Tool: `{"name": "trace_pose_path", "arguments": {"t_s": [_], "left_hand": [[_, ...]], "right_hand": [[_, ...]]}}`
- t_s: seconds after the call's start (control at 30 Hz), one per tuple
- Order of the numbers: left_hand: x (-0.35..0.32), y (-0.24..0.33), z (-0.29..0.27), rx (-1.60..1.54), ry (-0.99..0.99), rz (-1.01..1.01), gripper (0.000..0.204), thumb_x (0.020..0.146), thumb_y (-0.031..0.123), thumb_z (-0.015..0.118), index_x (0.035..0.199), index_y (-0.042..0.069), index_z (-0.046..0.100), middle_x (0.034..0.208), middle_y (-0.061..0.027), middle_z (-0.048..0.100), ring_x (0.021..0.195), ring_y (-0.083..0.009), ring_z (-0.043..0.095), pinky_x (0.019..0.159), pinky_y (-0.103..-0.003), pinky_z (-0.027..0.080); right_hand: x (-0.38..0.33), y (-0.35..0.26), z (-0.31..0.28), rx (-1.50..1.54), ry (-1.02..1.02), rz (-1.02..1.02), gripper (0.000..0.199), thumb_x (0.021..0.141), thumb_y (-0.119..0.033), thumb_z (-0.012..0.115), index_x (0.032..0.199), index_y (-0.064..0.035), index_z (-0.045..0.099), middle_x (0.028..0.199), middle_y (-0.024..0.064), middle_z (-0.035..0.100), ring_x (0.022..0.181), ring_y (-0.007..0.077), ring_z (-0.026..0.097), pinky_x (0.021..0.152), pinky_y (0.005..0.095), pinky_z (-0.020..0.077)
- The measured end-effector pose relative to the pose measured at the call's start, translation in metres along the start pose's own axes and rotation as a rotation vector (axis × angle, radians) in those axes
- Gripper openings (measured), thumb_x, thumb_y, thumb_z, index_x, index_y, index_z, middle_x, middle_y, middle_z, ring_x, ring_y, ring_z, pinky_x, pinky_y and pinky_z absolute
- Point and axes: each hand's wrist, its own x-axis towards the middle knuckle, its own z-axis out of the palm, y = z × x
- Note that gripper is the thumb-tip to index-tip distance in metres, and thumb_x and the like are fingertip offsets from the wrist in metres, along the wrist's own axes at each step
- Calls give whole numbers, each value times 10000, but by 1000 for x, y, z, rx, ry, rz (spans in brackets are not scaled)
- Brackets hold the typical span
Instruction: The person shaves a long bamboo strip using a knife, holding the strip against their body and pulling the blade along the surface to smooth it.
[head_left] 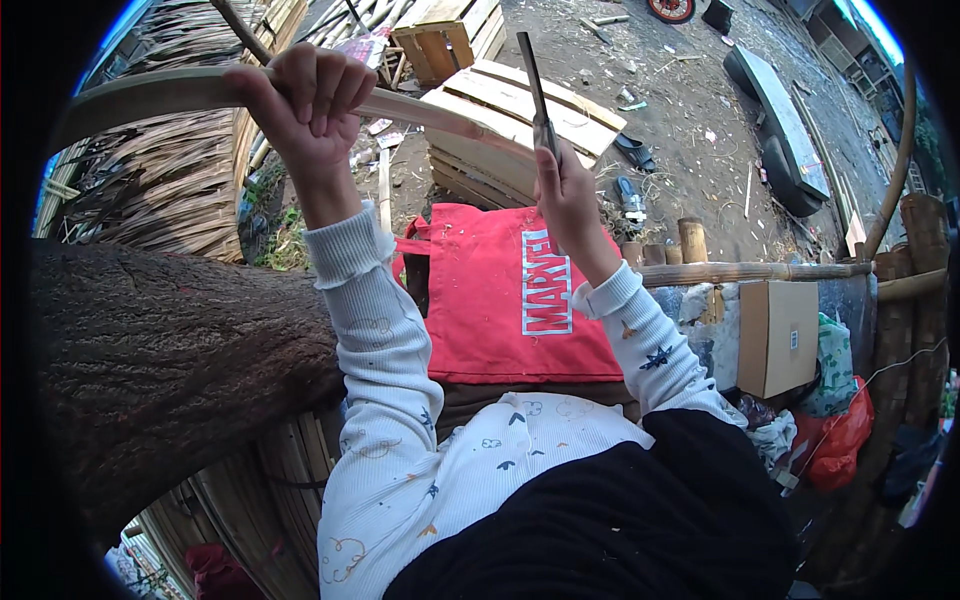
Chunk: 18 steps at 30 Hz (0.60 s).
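A long, pale bamboo strip (175, 92) bends across the upper left. My left hand (318, 100) is closed around it, fingers curled over the top. The strip's narrower part runs on rightward toward my right hand (568, 195), which grips a knife (534, 80) with its dark, narrow blade pointing up and away. Where strip and knife come close, I cannot tell whether they touch. Over my lap is spread a red cloth bag (480, 290) with a printed white-edged panel and a few light shavings on it.
Slatted wooden crates (475, 165) stand beyond the bag. A thick tree trunk (180, 340) fills the left side, below dry thatch panels (165, 180). At right are a cardboard box (778, 338), a red plastic bag (842, 440) and a bamboo rail (740, 272). Dark sandals (632, 152) lie on the ground.
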Motion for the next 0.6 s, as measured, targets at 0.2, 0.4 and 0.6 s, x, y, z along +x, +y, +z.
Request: {"name": "trace_pose_path", "arguments": {"t_s": [0.2,0.4,0.6], "left_hand": [[4,-5,-3,134,81,29,598,829,632,313,465,162,255,374,70,189,317,-28,138,352,-185,115],[-4,0,-6,50,57,2,604,805,658,322,464,163,262,369,68,201,314,-28,140,351,-182,117],[1,-4,-1,55,37,11,603,815,648,318,465,160,266,369,68,201,316,-29,145,353,-185,118]], "right_hand": [[22,31,-10,-382,-199,276,495,890,-402,418,778,64,544,655,234,581,591,367,593,539,426,461],[10,-39,-30,-1,-246,287,485,902,-400,411,684,32,447,490,100,451,393,224,455,397,340,389],[-5,30,3,-467,-99,159,466,889,-401,419,779,40,516,681,244,573,666,380,586,578,433,457]]}}
